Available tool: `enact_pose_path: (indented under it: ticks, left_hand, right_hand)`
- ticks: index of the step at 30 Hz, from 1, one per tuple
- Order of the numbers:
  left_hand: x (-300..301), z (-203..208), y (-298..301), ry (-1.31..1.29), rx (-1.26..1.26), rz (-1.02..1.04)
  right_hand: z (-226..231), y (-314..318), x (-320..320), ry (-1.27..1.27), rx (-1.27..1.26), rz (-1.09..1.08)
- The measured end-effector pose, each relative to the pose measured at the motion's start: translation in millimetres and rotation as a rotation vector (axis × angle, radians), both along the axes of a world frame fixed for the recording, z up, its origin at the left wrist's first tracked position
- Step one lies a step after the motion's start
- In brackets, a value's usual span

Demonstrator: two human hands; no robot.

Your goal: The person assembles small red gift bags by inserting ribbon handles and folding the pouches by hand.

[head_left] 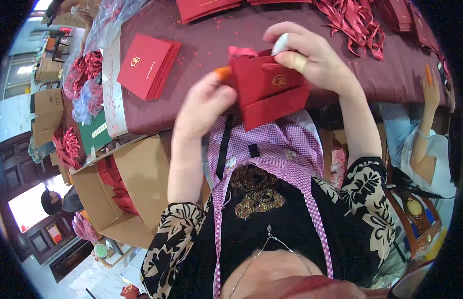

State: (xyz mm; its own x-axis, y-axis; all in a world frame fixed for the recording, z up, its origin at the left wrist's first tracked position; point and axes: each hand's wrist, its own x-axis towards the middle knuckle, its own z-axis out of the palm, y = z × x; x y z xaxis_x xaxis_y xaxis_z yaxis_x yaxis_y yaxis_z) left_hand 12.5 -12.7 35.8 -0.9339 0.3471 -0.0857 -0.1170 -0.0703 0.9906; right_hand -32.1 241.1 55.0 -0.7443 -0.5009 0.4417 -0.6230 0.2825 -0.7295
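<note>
In front of my chest, above the table's near edge, is a small red paper bag [271, 92] with a gold emblem, tilted, its lower part folded. My right hand [318, 62] grips its top edge between thumb and fingers; a white cover sits on one finger and a tan wrap on another. At the bag's left edge, my left hand [206, 102] is curled, blurred by motion, with an orange cover on a fingertip pressed to the bag. A bit of pink-red ribbon [241, 52] shows at the bag's top left corner.
A stack of red bags [146, 67] lies at left on the dark red tablecloth [201, 30]. Loose red ribbons [353, 25] and more red stacks [209, 7] lie farther back. An open cardboard box [141, 174] holds red pieces. Another person's hand [431, 92] is at right.
</note>
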Motion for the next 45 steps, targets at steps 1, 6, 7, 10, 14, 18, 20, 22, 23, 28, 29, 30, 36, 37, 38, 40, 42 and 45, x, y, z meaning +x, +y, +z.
enact_pose_path:
  ticks: [1, 6, 7, 10, 14, 18, 20, 22, 23, 28, 29, 30, 36, 37, 38, 40, 42, 45]
  left_hand:
    - [7.1, -3.1, 10.1, 0.037, 0.000, -0.041]
    - [3.8, -8.1, 18.4, -0.138, 0.295, 0.075]
    - [3.2, -6.7, 14.8, -0.123, 0.269, 0.104]
    - [4.2, -5.0, 10.6, -0.098, 0.225, 0.094]
    - [7.9, -6.3, 19.4, -0.112, 0.158, 0.024]
    - [8.5, -0.4, 23.5, -0.105, 0.132, 0.024]
    - [8.1, 3.9, 23.2, -0.147, 0.285, 0.053]
    - [5.9, 6.7, 22.3, -0.196, 0.268, 0.147]
    - [3.3, 8.1, 20.6, -0.254, 0.283, 0.191]
    - [-12.4, 13.4, 13.4, -0.197, 0.226, 0.387]
    - [-15.7, 13.9, 14.3, -0.165, 0.295, 0.358]
    - [-17.6, 14.3, 15.9, -0.172, 0.341, 0.373]
    - [-22.3, 17.2, 13.1, -0.050, 0.502, 0.340]
    - [-26.8, 16.3, 9.1, 0.054, 0.244, 0.365]
    - [-30.2, 13.5, 6.2, 0.192, 0.010, 0.329]
    - [-37.7, 5.7, 2.1, 0.311, -0.209, 0.376]
    - [-41.8, -1.2, -1.9, 0.315, -0.340, 0.398]
    - [-48.2, -11.8, -1.3, 0.304, -0.195, 0.469]
  right_hand:
    - [-1.8, -5.2, -0.9, -0.017, -0.012, 0.026]
    - [-8.8, -2.5, -11.7, 0.064, -0.123, -0.111]
    - [-9.2, 2.5, -14.9, -0.189, -0.197, -0.183]
    - [-9.1, 14.3, -21.1, -0.303, -0.043, -0.191]
    - [-14.5, 11.5, -20.4, -0.560, -0.007, 0.047]
    - [-24.9, 6.5, -25.4, -0.410, -0.280, -0.259]
    - [-28.6, 6.2, -29.0, -0.398, -0.206, -0.320]
    - [-28.2, 6.6, -28.6, -0.250, -0.091, -0.392]
    - [-26.1, 6.3, -25.1, -0.249, -0.092, -0.386]
    - [-6.4, -0.9, 22.1, 0.175, 0.144, -0.144]
    - [-6.3, -7.7, 29.9, 0.162, 0.211, -0.032]
    - [-5.7, -12.2, 42.2, 0.194, 0.353, -0.001]
    - [-25.6, -21.5, 46.4, 0.056, -0.007, -0.029]
    - [-28.7, -20.8, 45.0, 0.038, -0.094, -0.034]
    - [-30.6, -16.5, 45.4, -0.211, -0.203, 0.005]
    - [-33.0, -14.5, 45.1, -0.535, -0.357, 0.085]
    - [-33.6, -17.4, 46.0, -0.582, -0.439, 0.082]
    - [-31.9, -15.8, 36.3, -0.562, -0.422, 0.054]
